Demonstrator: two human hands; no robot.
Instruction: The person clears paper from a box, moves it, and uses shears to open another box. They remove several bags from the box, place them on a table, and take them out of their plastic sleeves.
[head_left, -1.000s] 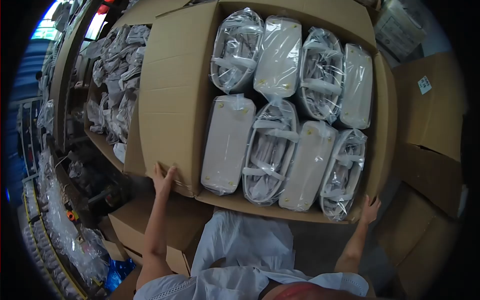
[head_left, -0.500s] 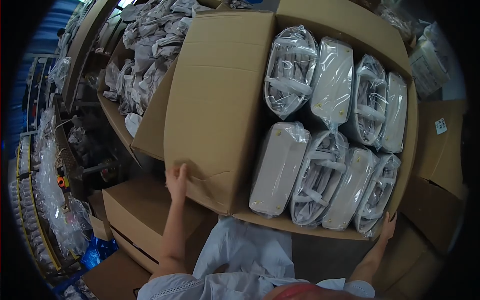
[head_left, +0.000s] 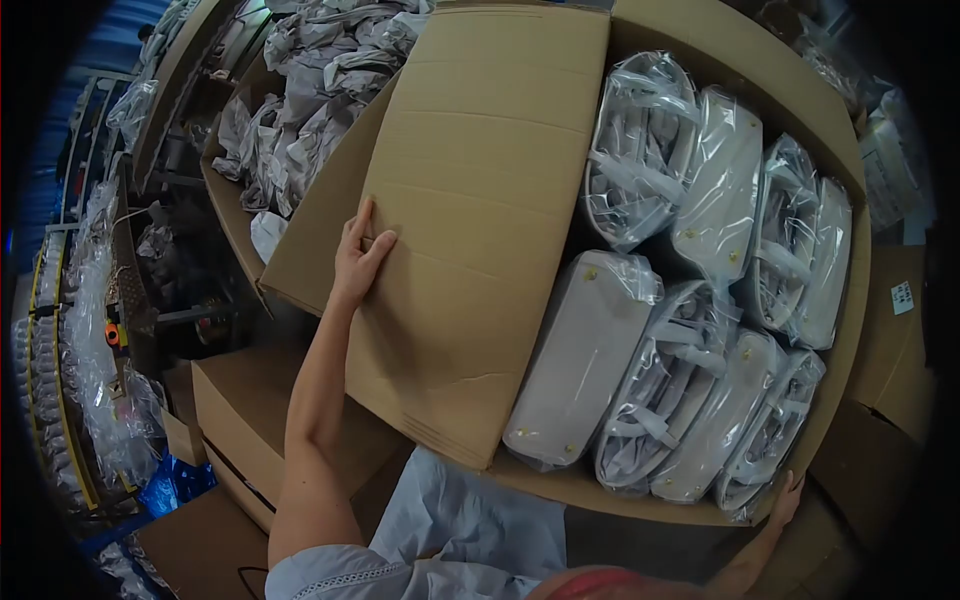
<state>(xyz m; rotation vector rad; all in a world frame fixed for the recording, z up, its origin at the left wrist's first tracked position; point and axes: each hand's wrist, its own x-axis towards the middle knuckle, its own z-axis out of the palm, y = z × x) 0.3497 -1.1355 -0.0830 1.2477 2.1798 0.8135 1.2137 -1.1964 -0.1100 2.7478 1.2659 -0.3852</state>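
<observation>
A large cardboard box (head_left: pixel 860 300) holds several pale bags in clear plastic, set in two rows; one bag (head_left: pixel 590 350) lies base up at the near left. The box's wide left flap (head_left: pixel 470 220) is folded outward. My left hand (head_left: pixel 362 255) is on the outer left edge of this flap, thumb on top and fingers apart from it. At the near right corner of the box, my right hand (head_left: pixel 787 500) is against the outer wall, its fingers partly hidden.
Behind the flap at the left, another box (head_left: pixel 230 210) is full of crumpled grey paper. Closed cartons (head_left: pixel 250 400) stand at the lower left, near a rack with plastic-wrapped items (head_left: pixel 100 330). More cardboard (head_left: pixel 890 320) is at the right.
My left hand has moved up along the flap's edge, away from my body. The box and its bags appear shifted right and slightly nearer in view. My right hand stays at the corner.
</observation>
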